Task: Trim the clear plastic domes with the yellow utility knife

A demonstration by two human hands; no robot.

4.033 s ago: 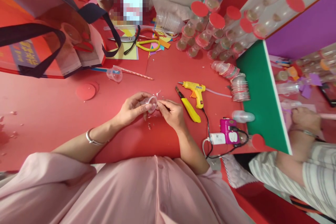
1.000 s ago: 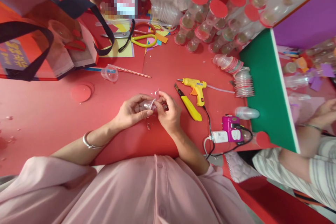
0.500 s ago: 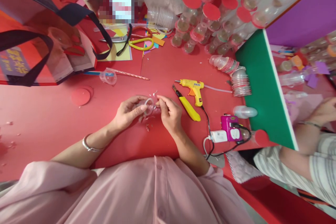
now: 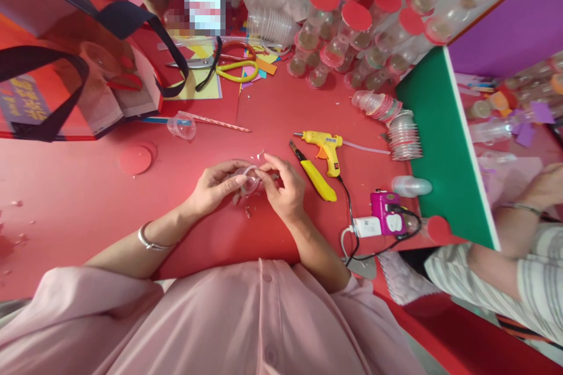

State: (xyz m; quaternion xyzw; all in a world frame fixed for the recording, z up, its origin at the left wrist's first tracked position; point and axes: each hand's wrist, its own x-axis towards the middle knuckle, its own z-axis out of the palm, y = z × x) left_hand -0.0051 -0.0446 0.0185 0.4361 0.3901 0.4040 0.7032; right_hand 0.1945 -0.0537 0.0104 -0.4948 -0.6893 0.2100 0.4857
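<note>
My left hand (image 4: 217, 187) is closed around a small clear plastic cup (image 4: 250, 183), thumb on its near side. The cup's rim faces up and to the right. Against that rim my right hand (image 4: 284, 187) pinches with thumb and forefinger; whether a loose scrap is also between the fingertips is too small to tell. Tiny pale scraps (image 4: 260, 156) lie on the red table just beyond the hands. To the right of my right hand rest a yellow utility knife (image 4: 319, 180) with its blade out and a yellow glue gun (image 4: 324, 147) with a glue stick in its back.
Red-lidded clear bottles (image 4: 356, 16) stand at the back right. Stacked cups (image 4: 404, 135) lie by a green divider (image 4: 433, 129). Scissors (image 4: 237, 72) and coloured paper lie behind; a bag (image 4: 39, 88) stands left. A co-worker's arm (image 4: 523, 211) shows beyond the divider.
My right hand's fingertips have moved slightly left onto the cup's rim, from just right of it. My left hand keeps its hold on the cup.
</note>
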